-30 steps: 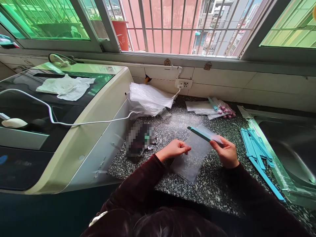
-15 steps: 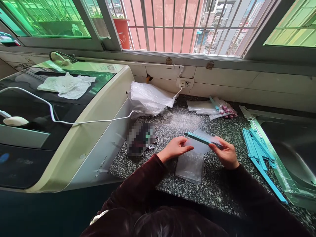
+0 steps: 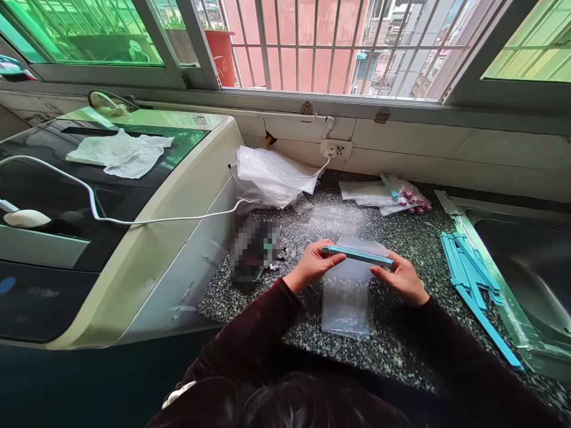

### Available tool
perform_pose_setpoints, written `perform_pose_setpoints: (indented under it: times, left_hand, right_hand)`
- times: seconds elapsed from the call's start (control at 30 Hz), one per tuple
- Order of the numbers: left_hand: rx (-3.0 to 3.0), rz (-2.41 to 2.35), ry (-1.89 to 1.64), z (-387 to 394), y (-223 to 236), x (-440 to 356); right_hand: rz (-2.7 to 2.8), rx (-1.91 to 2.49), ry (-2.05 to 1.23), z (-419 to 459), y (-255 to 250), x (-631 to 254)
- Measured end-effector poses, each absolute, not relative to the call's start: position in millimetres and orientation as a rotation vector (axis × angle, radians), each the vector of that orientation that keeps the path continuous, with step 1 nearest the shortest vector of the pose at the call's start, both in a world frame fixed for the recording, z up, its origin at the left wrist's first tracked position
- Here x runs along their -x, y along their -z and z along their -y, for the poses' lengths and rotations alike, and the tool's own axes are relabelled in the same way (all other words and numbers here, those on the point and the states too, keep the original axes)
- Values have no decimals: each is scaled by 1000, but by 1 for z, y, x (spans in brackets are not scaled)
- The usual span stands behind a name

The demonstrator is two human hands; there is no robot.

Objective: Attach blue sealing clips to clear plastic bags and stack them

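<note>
Clip (image 3: 359, 255) is pinched in left hand (image 3: 308, 268), with bag (image 3: 345, 306) reaching below the fingers; whether right hand (image 3: 405, 280) pinches, I cannot tell.

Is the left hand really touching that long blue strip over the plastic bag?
Touching. The head view shows the left hand with its thumb and fingers closed around one end of the blue strip.

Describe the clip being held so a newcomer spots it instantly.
Find the speckled counter left of the metal sink. There, a translucent plastic bag shows between the left hand and right hand. The light-blue clip runs across that bag; unlike the loose blue clips beside the sink, it's held.
</note>
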State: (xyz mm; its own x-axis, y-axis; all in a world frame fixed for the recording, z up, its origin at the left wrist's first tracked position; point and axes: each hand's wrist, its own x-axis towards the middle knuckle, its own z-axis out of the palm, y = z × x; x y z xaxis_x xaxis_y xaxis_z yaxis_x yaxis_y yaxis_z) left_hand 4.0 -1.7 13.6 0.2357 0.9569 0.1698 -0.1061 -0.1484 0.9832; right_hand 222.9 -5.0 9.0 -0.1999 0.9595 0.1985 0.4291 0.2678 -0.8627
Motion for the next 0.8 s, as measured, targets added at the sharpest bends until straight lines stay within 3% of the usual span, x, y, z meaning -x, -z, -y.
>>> perform_pose_setpoints:
  times: [0.33,0.8]
  left_hand:
    - [-1412,-919,-1354,1,-16,-2]
    - [-1360,-962,-1344,-1,-11,-2]
  right_hand:
    - [1944,1288,-893,6,-11,-220]
    - [2083,1225,-761,9,-11,-218]
